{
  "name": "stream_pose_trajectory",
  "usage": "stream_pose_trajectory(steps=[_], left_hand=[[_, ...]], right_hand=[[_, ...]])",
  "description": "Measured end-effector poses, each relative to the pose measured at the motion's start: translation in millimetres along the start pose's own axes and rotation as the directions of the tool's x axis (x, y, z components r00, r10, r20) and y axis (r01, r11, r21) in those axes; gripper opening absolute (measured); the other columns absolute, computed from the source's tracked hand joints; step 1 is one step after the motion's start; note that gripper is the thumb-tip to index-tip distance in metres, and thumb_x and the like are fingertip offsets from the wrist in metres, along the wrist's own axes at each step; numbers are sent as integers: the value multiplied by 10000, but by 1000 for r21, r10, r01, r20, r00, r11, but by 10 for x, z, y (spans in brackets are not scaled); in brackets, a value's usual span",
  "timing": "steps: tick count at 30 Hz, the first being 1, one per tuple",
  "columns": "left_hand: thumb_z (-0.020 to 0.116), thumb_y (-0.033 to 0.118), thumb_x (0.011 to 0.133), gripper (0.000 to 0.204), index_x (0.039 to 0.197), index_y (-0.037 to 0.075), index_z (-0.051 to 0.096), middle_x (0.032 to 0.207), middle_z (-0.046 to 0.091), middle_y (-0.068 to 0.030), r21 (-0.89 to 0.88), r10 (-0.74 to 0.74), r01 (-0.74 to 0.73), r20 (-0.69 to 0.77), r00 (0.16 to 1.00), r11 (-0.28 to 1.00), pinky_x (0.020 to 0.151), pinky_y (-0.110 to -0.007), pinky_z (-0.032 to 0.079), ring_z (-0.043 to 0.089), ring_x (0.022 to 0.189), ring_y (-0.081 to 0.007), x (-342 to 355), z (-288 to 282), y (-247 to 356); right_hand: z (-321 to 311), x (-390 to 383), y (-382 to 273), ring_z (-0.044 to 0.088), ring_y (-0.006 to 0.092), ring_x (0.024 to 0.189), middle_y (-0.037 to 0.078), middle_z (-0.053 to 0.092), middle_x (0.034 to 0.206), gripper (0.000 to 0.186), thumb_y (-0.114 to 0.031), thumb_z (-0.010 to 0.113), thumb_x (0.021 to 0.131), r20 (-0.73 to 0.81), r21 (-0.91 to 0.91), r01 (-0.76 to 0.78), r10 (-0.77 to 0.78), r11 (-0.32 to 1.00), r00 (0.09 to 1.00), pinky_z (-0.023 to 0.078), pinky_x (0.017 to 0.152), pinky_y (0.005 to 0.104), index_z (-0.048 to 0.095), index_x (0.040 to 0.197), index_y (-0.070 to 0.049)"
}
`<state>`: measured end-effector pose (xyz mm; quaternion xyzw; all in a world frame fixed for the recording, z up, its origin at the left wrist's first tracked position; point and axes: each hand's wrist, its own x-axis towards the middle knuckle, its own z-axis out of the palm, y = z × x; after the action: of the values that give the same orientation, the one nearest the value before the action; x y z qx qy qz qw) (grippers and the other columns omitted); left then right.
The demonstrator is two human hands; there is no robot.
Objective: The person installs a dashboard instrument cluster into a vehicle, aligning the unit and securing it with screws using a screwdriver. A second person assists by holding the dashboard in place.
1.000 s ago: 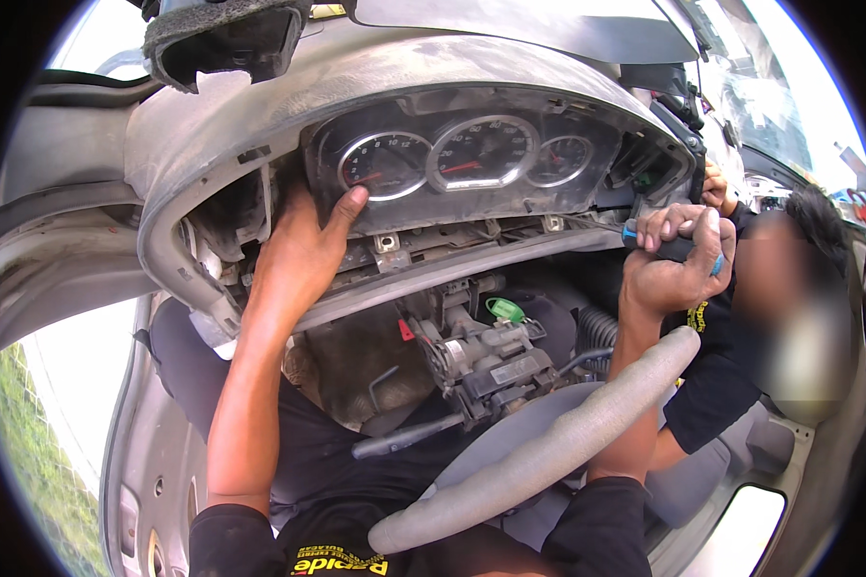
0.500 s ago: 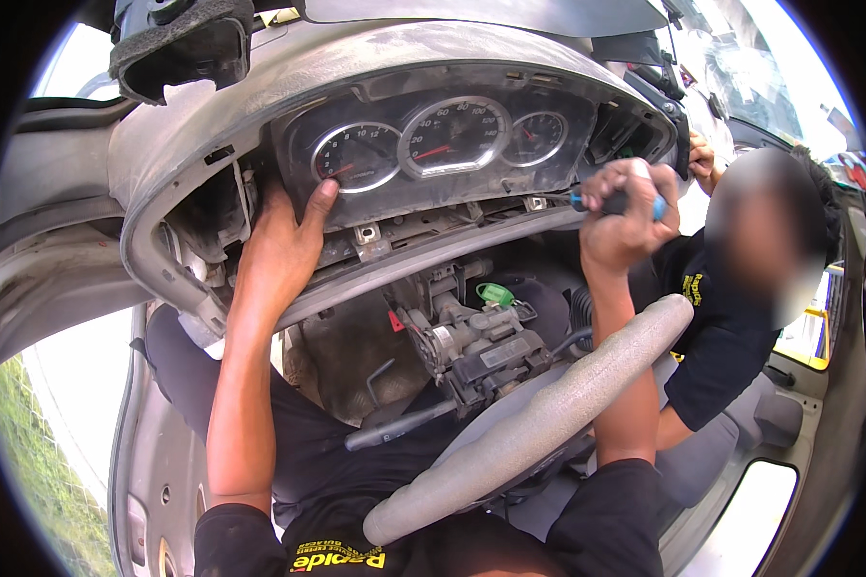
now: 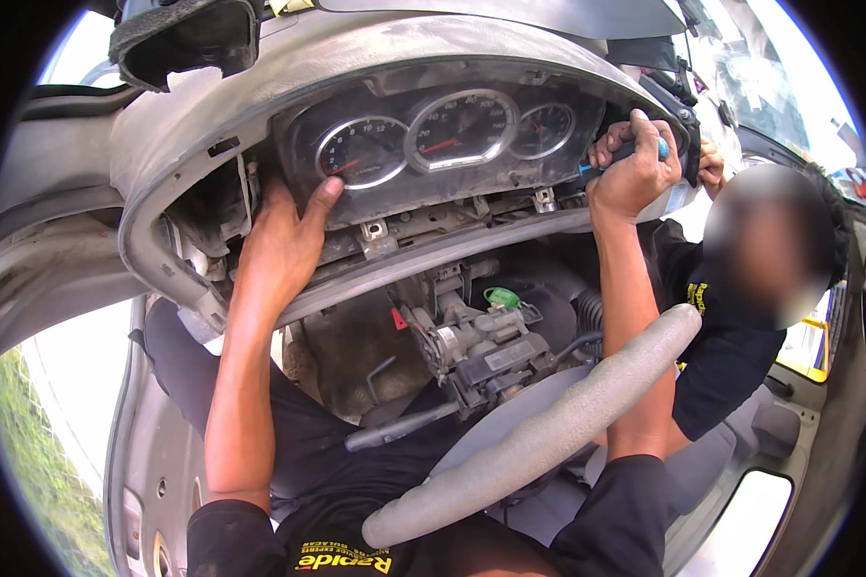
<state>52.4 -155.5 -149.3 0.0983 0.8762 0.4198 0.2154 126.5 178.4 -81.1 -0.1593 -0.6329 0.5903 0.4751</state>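
The instrument cluster (image 3: 452,173), a black panel with three round gauges, sits in the opened dashboard. At its lower left corner is my left hand (image 3: 289,226), thumb on the face and fingers reaching into the gap at its side, partly hidden. My right hand (image 3: 635,173) is closed around a screwdriver (image 3: 662,149) with a dark and blue handle. Its blue tip end points left, near the cluster's lower right corner. Whether the tip touches anything I cannot tell.
A grey steering wheel (image 3: 548,423) lies tilted over my lap, below the bare steering column (image 3: 491,356) with a green tag (image 3: 500,297). Metal brackets (image 3: 375,236) line the dashboard's lower edge. A co-worker (image 3: 741,327) leans in from the right, one hand (image 3: 710,165) by the dashboard.
My right hand has moved up with the screwdriver, closer to the cluster's right end. My left hand keeps its place at the cluster's left corner.
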Motion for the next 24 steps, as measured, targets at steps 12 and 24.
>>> stream_pose_trajectory(steps=[12,24], left_hand=[[599,571,1035,849,1506,-112,420,1415,578,-371,30,-46,46,5,999,998,1159,-449,402,536,1396,-450,3,-38,40],[562,570,1049,746,1339,-118,553,1146,672,-390,118,41,-31,-88,995,993,941,-528,516,675,1077,-534,-61,-33,27]], right_hand=[[-32,117,63,491,150,437,80,554,597,241,-86,660,949,30,33,-19,18,999,999,367,402,299,526,756,-31],[-542,-619,-491,742,229,818,151,730,842,241,-89,551,1069,337,-496,152,29,855,941,596,817,380,594,869,38]])
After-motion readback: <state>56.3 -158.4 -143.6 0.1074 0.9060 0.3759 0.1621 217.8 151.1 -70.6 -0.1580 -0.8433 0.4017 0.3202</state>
